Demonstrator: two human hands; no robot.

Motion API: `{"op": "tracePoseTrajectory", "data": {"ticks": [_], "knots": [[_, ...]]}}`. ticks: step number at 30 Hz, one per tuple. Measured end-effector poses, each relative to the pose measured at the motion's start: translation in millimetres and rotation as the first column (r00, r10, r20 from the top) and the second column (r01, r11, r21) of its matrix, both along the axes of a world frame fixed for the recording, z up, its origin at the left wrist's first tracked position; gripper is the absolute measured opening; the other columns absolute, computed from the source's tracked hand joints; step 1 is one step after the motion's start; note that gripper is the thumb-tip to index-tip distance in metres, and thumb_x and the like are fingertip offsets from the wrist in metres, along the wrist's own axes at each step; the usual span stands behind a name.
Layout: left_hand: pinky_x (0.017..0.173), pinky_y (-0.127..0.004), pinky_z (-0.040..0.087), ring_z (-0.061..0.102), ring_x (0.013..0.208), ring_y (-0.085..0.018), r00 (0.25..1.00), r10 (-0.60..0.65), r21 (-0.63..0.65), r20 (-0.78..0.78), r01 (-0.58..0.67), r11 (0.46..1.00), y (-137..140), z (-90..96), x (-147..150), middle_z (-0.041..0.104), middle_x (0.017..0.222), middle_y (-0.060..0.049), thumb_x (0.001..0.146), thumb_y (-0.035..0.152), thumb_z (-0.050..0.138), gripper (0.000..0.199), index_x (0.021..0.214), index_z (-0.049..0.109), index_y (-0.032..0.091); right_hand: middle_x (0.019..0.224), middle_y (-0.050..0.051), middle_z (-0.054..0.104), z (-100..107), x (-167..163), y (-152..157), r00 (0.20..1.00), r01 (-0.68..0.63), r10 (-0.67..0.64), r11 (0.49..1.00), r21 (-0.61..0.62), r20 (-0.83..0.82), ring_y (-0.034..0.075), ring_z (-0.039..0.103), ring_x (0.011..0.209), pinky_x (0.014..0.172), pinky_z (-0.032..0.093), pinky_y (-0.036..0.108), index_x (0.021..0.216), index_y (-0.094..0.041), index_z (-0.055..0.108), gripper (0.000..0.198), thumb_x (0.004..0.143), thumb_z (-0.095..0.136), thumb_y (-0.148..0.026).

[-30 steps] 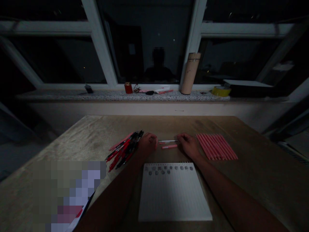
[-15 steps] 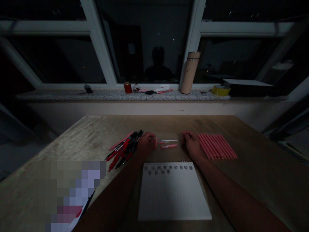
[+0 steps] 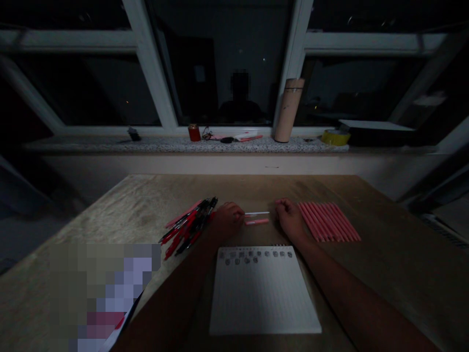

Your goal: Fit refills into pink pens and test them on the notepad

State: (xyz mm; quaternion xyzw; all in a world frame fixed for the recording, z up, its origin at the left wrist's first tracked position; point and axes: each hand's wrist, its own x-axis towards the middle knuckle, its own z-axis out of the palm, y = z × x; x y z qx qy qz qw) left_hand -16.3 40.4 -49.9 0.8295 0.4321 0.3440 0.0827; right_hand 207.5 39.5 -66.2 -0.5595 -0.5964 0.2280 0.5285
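My left hand (image 3: 230,217) is curled on the table, its fingertips at the left end of a thin, pale pen refill (image 3: 258,213). Whatever sits between those fingers is hidden. Just in front of the refill lies a short pink pen part (image 3: 257,222), roughly parallel to it. On the other side my right hand (image 3: 290,217) is closed, with a pink pen piece (image 3: 281,201) showing at its fingertips. A row of pink pens or barrels (image 3: 330,222) lies side by side right of that hand. Left of my left hand is a loose pile of red, black and pink pens (image 3: 190,227).
A spiral notebook (image 3: 264,298) with small drawn marks along its top lies between my forearms. Bottom left is a blurred-out item. On the windowsill (image 3: 164,143) stand a red jar (image 3: 194,133), a tall flask (image 3: 289,111), yellow tape (image 3: 335,137) and a dark box (image 3: 379,133).
My left hand has moved right, to the refill's left end. The pink piece seen at its fingers before is now hidden. My right hand has barely moved.
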Motion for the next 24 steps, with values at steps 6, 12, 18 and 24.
{"op": "tracePoseTrajectory", "data": {"ticks": [6,12,18,24], "knots": [[0.081,-0.035,0.038,0.050,0.092,-0.021,0.971,-0.033,0.008,-0.238,0.036,0.999,-6.4,6.7,0.3,0.060,0.091,-0.006,0.076,0.030,0.060,0.015,0.085,0.066,0.019,0.064,-0.001,0.059,8.8,-8.6,-11.4,0.958,-0.060,0.061,0.998,-0.013,0.282,0.015,0.054,0.057,0.054,0.037,0.023,0.094,-0.018,0.058,0.023,0.079,0.042,-0.026],[0.082,-0.037,0.036,0.048,0.094,-0.022,0.935,-0.038,-0.029,-0.353,0.029,0.999,-12.9,16.0,4.5,0.056,0.091,-0.007,0.080,0.032,0.055,0.017,0.085,0.067,0.020,0.067,0.001,0.063,13.0,-8.8,-14.6,0.898,-0.051,0.087,0.994,-0.094,0.432,0.016,0.058,0.059,0.058,0.039,0.024,0.098,-0.019,0.060,0.025,0.078,0.045,-0.023],[0.083,-0.036,0.037,0.047,0.096,-0.022,0.958,-0.001,-0.002,-0.288,0.001,1.000,-7.3,8.0,2.9,0.055,0.096,-0.007,0.085,0.030,0.049,0.019,0.089,0.063,0.019,0.086,0.006,0.067,14.3,-9.5,-13.5,0.862,-0.130,0.130,0.991,-0.035,0.490,0.018,0.060,0.078,0.074,0.043,0.027,0.089,-0.018,0.065,0.020,0.077,0.048,-0.020],[0.082,-0.034,0.038,0.048,0.091,-0.020,0.976,0.097,0.035,-0.193,-0.092,0.995,-2.2,1.7,1.5,0.053,0.094,-0.006,0.089,0.036,0.045,0.026,0.089,0.063,0.018,0.095,0.007,0.066,16.8,-11.7,-13.5,0.840,-0.229,0.175,0.973,0.042,0.514,0.018,0.059,0.087,0.081,0.043,0.028,0.099,-0.018,0.064,0.026,0.079,0.048,-0.016]]}}
